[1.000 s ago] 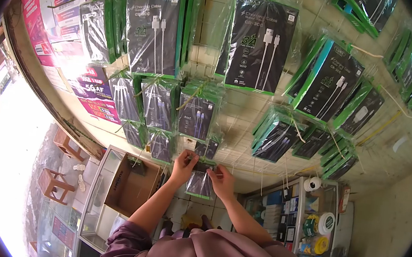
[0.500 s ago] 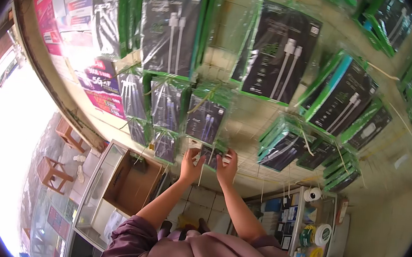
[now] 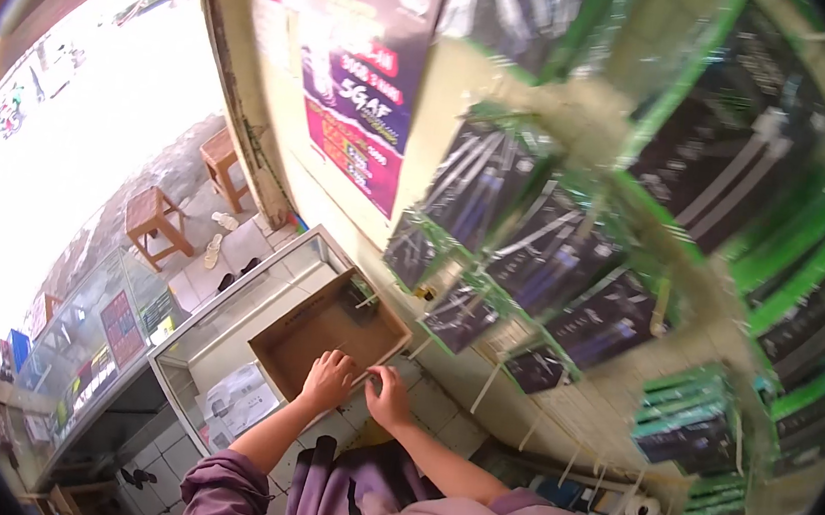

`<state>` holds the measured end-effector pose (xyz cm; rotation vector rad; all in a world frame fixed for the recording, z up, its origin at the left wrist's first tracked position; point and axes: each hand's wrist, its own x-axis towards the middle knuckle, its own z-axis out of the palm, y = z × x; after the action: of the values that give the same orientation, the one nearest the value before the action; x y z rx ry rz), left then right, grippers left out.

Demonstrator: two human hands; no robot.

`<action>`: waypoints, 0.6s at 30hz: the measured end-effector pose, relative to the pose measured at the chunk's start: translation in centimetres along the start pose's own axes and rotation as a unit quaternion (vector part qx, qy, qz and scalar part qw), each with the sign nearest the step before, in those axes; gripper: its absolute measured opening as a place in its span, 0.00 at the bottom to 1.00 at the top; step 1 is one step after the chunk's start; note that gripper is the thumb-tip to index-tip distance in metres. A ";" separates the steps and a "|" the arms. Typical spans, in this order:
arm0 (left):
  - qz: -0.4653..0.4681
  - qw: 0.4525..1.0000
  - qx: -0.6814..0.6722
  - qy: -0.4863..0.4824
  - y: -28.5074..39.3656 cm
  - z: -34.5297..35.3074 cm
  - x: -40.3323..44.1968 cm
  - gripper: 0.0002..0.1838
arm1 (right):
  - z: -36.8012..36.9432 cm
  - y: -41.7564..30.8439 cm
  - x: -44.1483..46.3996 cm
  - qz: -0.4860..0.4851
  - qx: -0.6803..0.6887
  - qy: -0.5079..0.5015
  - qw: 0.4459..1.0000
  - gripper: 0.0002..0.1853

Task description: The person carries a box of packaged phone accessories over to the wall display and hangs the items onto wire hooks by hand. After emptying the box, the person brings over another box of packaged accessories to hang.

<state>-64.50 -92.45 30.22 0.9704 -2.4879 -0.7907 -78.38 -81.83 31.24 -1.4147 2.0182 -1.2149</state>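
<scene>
A brown cardboard box [image 3: 298,346], its top uncovered, stands tilted in the view on a glass display case [image 3: 179,374]. My left hand [image 3: 327,379] is over the near edge of this box, with its fingers extended and slightly apart. Just to its right, my right hand [image 3: 387,400] is by the box's near right corner. Its fingers are bent, with a gap at the thumb, and nothing shows between them. Inside the far end of the box lies a dark packet with a white strip [image 3: 358,297].
Packaged charging cables [image 3: 573,264] in clear plastic hang on the wall to the right, blurred. A purple poster [image 3: 360,91] is behind them. Wooden stools [image 3: 160,221] stand by the bright doorway. A white-printed package [image 3: 241,402] lies beside the box.
The view has swung left and down, toward the box and doorway. Both hands have left the small hanging cable pack between them and moved over to the cardboard box.
</scene>
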 end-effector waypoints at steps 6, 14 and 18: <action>0.091 0.963 0.252 -0.024 -11.9 4.3 6.4 0.20 | 8.7 7.5 9.3 -0.019 -0.191 -0.022 0.981 0.31; -0.017 0.989 0.143 0.020 -13.1 6.8 15.3 0.37 | 12.8 12.0 14.5 0.108 -0.119 -0.032 0.986 0.39; -0.021 0.996 0.076 0.037 -12.9 7.2 16.4 0.36 | 14.2 12.5 15.1 0.060 -0.067 0.064 0.994 0.32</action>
<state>-73.08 -109.15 18.62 1.0852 -2.5005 -0.5742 -81.40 -100.02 15.58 -1.2811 2.2761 -1.1649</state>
